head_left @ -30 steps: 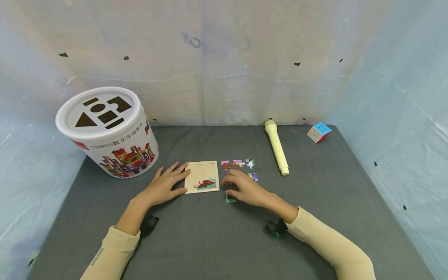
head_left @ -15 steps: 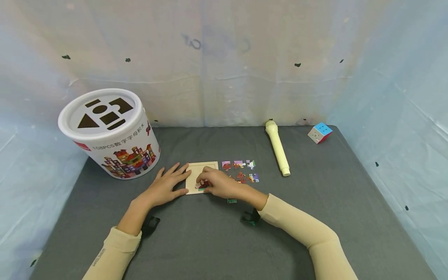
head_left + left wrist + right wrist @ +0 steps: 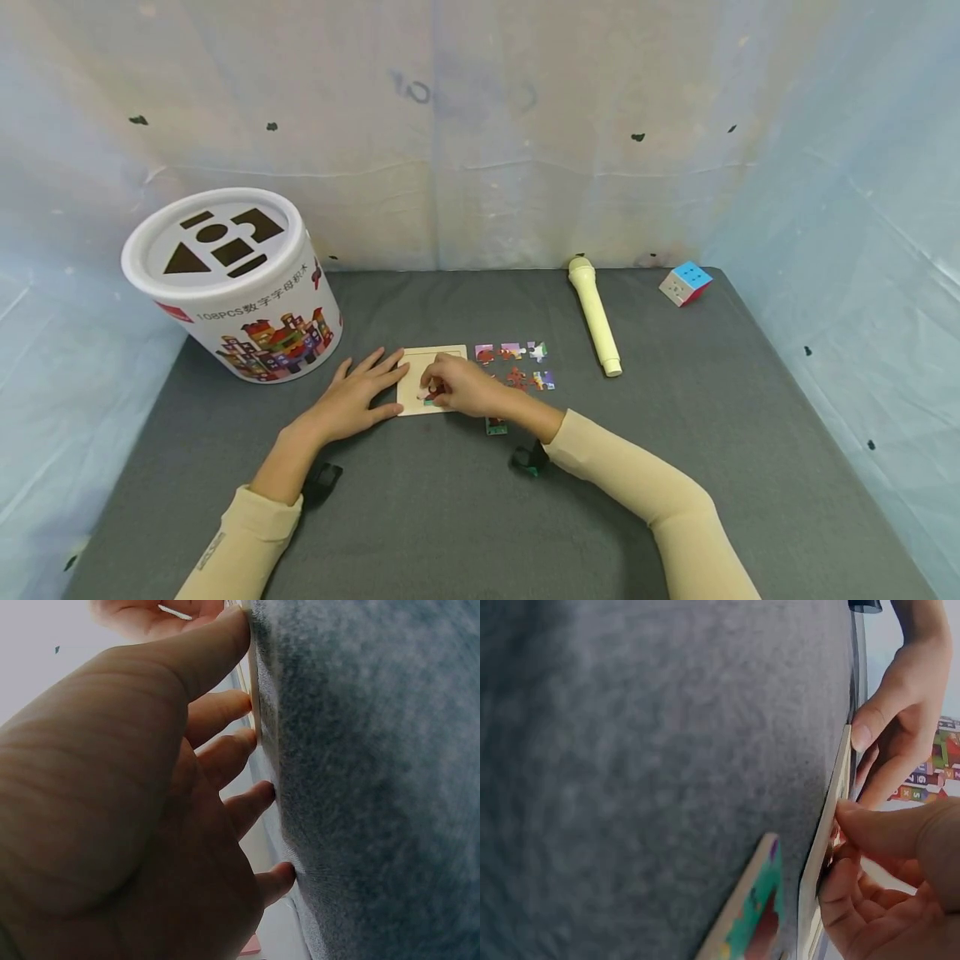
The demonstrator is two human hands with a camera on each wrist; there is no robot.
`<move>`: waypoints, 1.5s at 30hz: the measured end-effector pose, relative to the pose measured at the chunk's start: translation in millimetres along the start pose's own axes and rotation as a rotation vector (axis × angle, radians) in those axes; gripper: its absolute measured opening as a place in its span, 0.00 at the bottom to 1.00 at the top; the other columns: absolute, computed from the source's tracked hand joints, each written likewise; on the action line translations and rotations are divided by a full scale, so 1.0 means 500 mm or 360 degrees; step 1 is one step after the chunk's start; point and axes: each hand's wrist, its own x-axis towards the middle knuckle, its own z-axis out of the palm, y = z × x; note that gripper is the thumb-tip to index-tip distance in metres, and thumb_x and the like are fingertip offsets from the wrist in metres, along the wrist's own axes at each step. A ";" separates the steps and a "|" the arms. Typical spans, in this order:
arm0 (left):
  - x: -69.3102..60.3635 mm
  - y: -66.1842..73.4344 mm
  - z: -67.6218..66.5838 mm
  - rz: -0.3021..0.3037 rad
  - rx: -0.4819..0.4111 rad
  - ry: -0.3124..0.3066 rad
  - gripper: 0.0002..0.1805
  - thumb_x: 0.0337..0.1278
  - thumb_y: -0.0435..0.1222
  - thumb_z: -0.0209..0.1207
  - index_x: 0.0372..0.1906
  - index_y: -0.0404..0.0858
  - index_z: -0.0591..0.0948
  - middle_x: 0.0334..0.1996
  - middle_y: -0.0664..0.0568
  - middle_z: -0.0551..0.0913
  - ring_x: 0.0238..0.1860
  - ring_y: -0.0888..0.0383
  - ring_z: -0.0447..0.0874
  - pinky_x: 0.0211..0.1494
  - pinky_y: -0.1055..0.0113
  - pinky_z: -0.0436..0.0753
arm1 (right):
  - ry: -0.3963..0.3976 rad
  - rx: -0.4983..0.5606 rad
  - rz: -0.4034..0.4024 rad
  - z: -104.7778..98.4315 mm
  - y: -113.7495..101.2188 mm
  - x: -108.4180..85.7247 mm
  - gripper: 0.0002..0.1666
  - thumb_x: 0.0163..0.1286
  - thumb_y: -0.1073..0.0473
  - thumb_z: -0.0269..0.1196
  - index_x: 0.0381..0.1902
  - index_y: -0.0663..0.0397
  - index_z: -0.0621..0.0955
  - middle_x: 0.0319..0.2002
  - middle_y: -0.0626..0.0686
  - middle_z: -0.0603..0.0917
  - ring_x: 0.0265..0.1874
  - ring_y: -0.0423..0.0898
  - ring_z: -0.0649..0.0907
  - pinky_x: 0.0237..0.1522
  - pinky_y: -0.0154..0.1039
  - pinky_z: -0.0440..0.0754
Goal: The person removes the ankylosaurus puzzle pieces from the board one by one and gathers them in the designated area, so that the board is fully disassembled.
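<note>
A square wooden puzzle tray (image 3: pixel 412 375) lies on the grey cloth, with some joined picture pieces (image 3: pixel 429 401) along its lower part. My left hand (image 3: pixel 348 402) is spread flat, its thumb and fingertips resting on the tray's left edge. Over the tray's lower right, my right hand (image 3: pixel 471 388) pinches a small jigsaw piece between thumb and curled fingers. That piece is mostly hidden by the fingers. Right of the tray lie several loose jigsaw pieces (image 3: pixel 543 381); one green-edged piece (image 3: pixel 496 427) sits below the right wrist. The right wrist view shows the thumb touching the tray rim (image 3: pixel 826 817).
A large white block bucket (image 3: pixel 232 287) with shaped holes in its lid stands at the left. A pale yellow toy microphone (image 3: pixel 594 317) lies behind and right of the pieces. At the back right corner sits a puzzle cube (image 3: pixel 686 284). Hanging sheets border the table.
My right hand has moved left from the loose pieces to the tray, carrying a jigsaw piece, and stays there over the last half second. The left hand keeps its place on the tray.
</note>
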 end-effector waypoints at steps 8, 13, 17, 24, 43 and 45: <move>-0.001 0.000 0.000 0.0014 -0.0001 0.0022 0.39 0.65 0.50 0.63 0.76 0.43 0.65 0.79 0.47 0.53 0.78 0.39 0.45 0.69 0.27 0.40 | 0.0003 0.0011 0.0129 -0.001 -0.013 0.002 0.11 0.64 0.66 0.71 0.42 0.63 0.82 0.36 0.55 0.79 0.32 0.43 0.76 0.36 0.32 0.75; 0.000 -0.001 0.000 0.0009 -0.0004 0.0006 0.38 0.66 0.50 0.62 0.76 0.44 0.64 0.79 0.48 0.53 0.78 0.40 0.44 0.69 0.27 0.40 | 0.0008 -0.0010 0.0170 0.000 -0.013 0.003 0.11 0.63 0.64 0.72 0.42 0.61 0.83 0.37 0.54 0.78 0.33 0.43 0.76 0.37 0.33 0.76; 0.001 -0.002 0.000 0.0000 -0.0006 -0.0008 0.38 0.66 0.50 0.62 0.77 0.44 0.64 0.79 0.49 0.52 0.78 0.41 0.44 0.69 0.28 0.39 | 0.0006 -0.0030 0.0179 0.000 -0.010 0.003 0.11 0.64 0.64 0.71 0.42 0.60 0.83 0.37 0.54 0.78 0.33 0.43 0.76 0.37 0.33 0.76; 0.003 0.000 -0.002 -0.0001 -0.0010 -0.0017 0.38 0.66 0.50 0.62 0.77 0.44 0.64 0.79 0.49 0.52 0.78 0.41 0.43 0.69 0.28 0.39 | -0.0019 -0.0068 0.0169 -0.006 -0.010 0.003 0.11 0.66 0.64 0.70 0.44 0.60 0.82 0.37 0.53 0.77 0.32 0.42 0.75 0.35 0.34 0.74; 0.002 0.000 -0.002 -0.0003 -0.0019 -0.0009 0.38 0.66 0.49 0.62 0.77 0.43 0.64 0.79 0.48 0.53 0.78 0.40 0.44 0.69 0.28 0.39 | 0.0004 0.0404 0.0169 -0.002 0.010 0.008 0.01 0.70 0.70 0.62 0.37 0.65 0.80 0.27 0.51 0.79 0.23 0.39 0.73 0.27 0.29 0.71; 0.001 -0.001 -0.001 0.0003 -0.0019 -0.0002 0.38 0.66 0.50 0.62 0.76 0.43 0.64 0.79 0.48 0.53 0.78 0.40 0.44 0.69 0.28 0.39 | 0.0009 0.0422 0.0178 0.000 0.013 0.009 0.03 0.71 0.69 0.61 0.35 0.64 0.80 0.27 0.50 0.78 0.23 0.38 0.72 0.27 0.29 0.70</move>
